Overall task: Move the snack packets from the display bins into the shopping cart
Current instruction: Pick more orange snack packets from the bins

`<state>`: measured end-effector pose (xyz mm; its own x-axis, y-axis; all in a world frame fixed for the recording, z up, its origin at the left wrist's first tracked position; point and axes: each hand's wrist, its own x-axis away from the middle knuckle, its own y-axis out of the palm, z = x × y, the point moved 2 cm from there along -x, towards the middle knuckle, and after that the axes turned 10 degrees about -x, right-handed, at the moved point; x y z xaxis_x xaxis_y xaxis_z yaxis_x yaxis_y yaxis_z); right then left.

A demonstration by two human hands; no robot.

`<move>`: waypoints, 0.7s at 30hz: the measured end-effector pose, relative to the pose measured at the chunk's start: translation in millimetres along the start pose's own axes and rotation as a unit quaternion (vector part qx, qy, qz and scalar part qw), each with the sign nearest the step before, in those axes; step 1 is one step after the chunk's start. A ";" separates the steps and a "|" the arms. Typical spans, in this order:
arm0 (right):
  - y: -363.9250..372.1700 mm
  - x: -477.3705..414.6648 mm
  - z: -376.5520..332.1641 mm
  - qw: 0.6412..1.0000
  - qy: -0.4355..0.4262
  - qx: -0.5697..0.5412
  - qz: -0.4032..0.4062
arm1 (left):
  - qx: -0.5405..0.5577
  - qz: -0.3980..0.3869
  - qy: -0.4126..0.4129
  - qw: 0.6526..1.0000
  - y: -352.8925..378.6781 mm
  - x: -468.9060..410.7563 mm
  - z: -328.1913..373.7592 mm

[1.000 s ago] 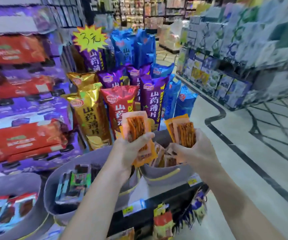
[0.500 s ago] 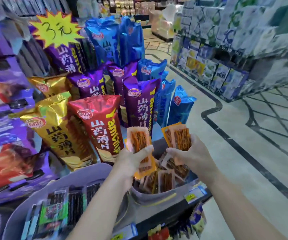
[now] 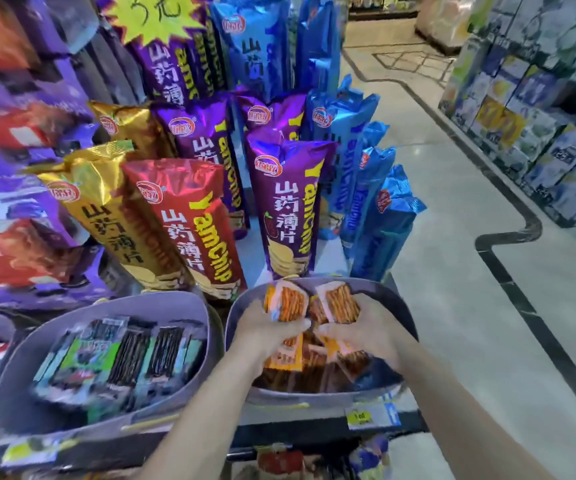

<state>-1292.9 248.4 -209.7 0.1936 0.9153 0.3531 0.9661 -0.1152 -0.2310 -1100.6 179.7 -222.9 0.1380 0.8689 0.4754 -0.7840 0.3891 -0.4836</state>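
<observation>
Filling the left and centre of the view, a display shelf (image 3: 300, 436) is carrying tall Yam Chip bags in rows. Gold bags (image 3: 106, 216) are leaning toward its left side. A red bag (image 3: 189, 230) and a purple bag (image 3: 290, 206) are standing nearer its front edge. Blue bags (image 3: 380, 216) are lining its right edge, next to the pale aisle floor (image 3: 453, 271). A yellow star-shaped sign (image 3: 151, 15) is sticking up at the back. Two grey bins are sitting side by side along the front edge, just in front of the bags. The left bin (image 3: 13, 386) is holding dark and green packets (image 3: 130, 355), and the right bin (image 3: 376, 289), at the front right corner, is holding a heap of orange snack packets (image 3: 314, 368). Both hands are reaching over the right bin, close together. The left hand (image 3: 266, 330) is grasping an orange packet (image 3: 290, 303) between thumb and curled fingers, raised above the heap. The right hand (image 3: 359, 336) is gripping a second orange packet (image 3: 340, 303) the same way, just beside the first. A small yellow price tag (image 3: 362, 417) is hanging on the shelf's front edge below the right bin.
</observation>
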 end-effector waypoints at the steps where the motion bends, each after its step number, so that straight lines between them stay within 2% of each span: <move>1: 1.0 -2.8 3.2 1.000 0.003 0.017 -0.012 | -0.038 0.012 0.002 0.999 0.6 -1.1 -2.1; 5: 5.5 -8.8 12.5 0.997 0.008 0.066 -0.049 | -0.176 -0.004 -0.001 0.984 3.5 -3.2 -6.4; 8: 5.5 -9.2 20.2 0.996 0.018 0.084 -0.033 | -0.295 0.017 0.018 0.955 4.8 0.5 -6.9; 16: 8.9 -3.6 18.1 0.980 0.014 0.200 -0.006 | -0.368 0.058 0.087 0.924 -4.0 12.8 -2.7; 19: 10.9 0.7 15.1 0.953 0.003 0.302 0.034 | -0.386 0.072 0.142 0.909 -13.2 21.5 0.5; 21: 14.7 8.4 11.7 0.932 -0.019 0.357 0.061 | -0.416 0.086 0.186 0.886 -18.7 30.4 2.0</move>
<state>-1279.0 258.9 -220.8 0.2750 0.9269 0.2556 0.5752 0.0545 -0.8162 -1083.0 198.2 -198.0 0.3701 0.9181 0.1419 -0.1162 0.1973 -0.9734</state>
